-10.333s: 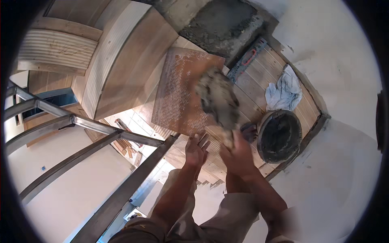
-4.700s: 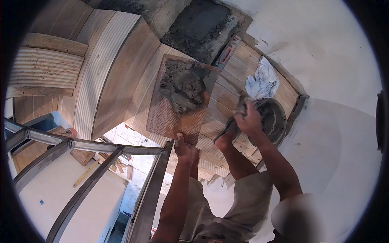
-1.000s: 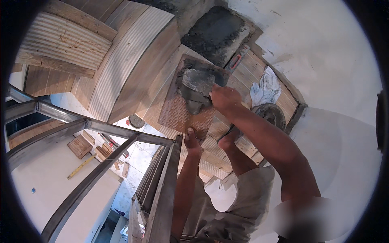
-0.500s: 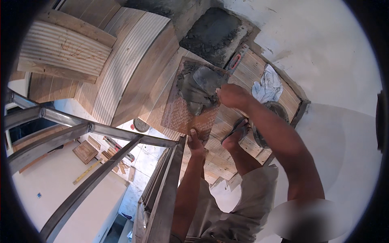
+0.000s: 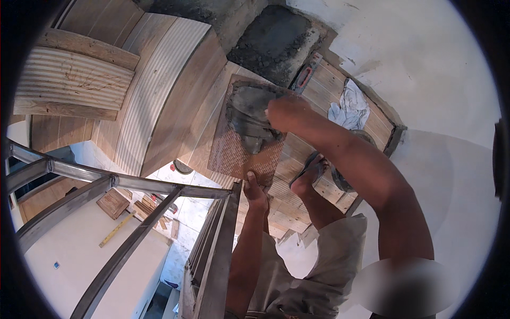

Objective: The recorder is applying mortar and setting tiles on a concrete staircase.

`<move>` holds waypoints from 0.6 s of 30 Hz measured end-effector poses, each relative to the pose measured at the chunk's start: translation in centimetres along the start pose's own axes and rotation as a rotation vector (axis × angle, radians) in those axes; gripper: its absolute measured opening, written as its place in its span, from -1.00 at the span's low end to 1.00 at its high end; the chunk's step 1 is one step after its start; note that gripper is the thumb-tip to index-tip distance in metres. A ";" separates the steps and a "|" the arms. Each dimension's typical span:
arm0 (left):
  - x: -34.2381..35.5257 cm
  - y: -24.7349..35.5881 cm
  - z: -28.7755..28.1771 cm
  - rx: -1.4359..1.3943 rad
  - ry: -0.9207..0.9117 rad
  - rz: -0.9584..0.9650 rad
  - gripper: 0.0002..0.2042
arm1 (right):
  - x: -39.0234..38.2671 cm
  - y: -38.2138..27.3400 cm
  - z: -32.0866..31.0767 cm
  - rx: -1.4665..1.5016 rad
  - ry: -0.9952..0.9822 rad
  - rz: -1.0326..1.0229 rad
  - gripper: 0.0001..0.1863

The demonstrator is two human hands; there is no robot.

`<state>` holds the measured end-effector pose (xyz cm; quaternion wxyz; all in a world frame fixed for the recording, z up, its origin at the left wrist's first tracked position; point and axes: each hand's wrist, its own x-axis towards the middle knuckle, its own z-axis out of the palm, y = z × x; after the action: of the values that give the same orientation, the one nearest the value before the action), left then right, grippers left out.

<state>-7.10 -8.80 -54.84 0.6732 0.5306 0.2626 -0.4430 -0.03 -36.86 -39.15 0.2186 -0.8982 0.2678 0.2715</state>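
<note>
Textured brown tile (image 5: 226, 154) bears thick grey mortar (image 5: 254, 141), left hand (image 5: 255, 193) gripping its edge, right hand (image 5: 289, 113) holding a trowel (image 5: 249, 99).

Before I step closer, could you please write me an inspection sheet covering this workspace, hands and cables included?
Surface: wood-look floor tiles underfoot.
Job's things: reddish-brown tile, textured side up, with grey mortar on it; trowel at the mortar.
Clutter: spirit level, crumpled cloth, partly hidden round bucket.
Hands: left hand grips the tile's near edge; right hand closed on the trowel.
Cables: nothing seen.
Surroundings: metal railing frame to the left, pale wall to the right.
</note>
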 end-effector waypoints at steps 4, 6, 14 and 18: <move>0.7 -0.5 -0.8 -0.011 0.003 -0.004 -0.23 | 0.7 0.1 0.1 -0.061 0.076 0.080 -0.75; 1.6 -1.0 -1.5 -0.033 -0.009 -0.007 -0.23 | 0.7 0.0 0.4 -0.075 0.040 0.102 -0.75; 0.7 -0.3 -0.6 -0.047 0.052 -0.028 -0.27 | -3.7 3.3 3.2 -0.096 -0.056 -0.118 -0.76; -0.1 0.0 0.6 -0.015 0.027 0.000 -0.27 | -5.4 6.2 4.6 -0.069 0.093 0.036 -0.64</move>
<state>-7.19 -9.31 -54.61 0.6734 0.5317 0.2751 -0.4338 -9.28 -37.12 -40.87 0.1700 -0.9118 0.2843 0.2425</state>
